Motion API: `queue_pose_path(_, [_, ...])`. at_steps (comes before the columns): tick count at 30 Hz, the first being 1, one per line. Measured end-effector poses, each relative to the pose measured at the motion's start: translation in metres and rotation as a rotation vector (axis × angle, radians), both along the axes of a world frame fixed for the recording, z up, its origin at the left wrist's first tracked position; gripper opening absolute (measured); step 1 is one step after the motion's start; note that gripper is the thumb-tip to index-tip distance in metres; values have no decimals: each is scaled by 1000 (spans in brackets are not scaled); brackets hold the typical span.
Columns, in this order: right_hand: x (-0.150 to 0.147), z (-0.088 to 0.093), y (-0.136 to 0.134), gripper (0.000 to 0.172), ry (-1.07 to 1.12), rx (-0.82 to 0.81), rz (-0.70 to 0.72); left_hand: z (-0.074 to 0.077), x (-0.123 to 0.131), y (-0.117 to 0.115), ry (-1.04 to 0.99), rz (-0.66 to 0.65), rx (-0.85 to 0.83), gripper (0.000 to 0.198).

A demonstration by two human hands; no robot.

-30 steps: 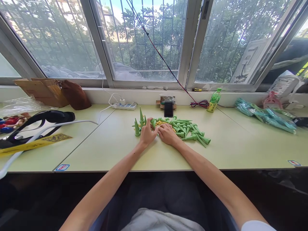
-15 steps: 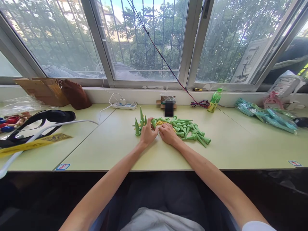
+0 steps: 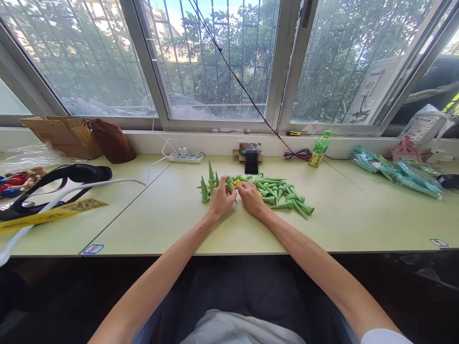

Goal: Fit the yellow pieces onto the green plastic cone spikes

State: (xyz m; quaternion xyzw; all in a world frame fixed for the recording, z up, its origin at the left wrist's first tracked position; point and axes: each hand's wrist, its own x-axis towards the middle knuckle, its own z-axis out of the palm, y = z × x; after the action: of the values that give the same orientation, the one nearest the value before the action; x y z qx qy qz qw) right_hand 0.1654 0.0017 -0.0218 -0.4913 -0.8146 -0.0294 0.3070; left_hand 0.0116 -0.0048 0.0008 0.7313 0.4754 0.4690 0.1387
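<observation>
My left hand is closed around a green plastic spike, a cone with a wider capped end, held just above the table. My right hand is beside it, fingertips bent together near the spike; whatever they pinch is too small to make out. Small yellow pieces lie behind my hands, partly covered by them. To the left, several green spikes stand upright, points up. A loose heap of similar spikes lies to the right of my right hand.
On the pale table, a black phone-like device leans on a small box behind the spikes. A power strip and a green bottle stand along the back. A black strap lies left, teal plastic bags right.
My right hand's fingers have shifted slightly up and their bend has changed. My left hand stays in nearly the same place with the green spike.
</observation>
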Motion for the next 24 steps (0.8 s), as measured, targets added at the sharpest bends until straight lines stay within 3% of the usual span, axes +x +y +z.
queue_pose_path(7, [1, 7, -3, 37, 234, 11, -21, 2, 1, 0, -138, -154, -154, 47])
queue_pose_path(14, [10, 13, -5, 33, 454, 38, -57, 4, 1, 3, -471, -373, -547, 67])
queue_pose_path(24, [7, 21, -13, 25, 580, 14, 33, 5, 0, 4, -594, -485, -668, 79])
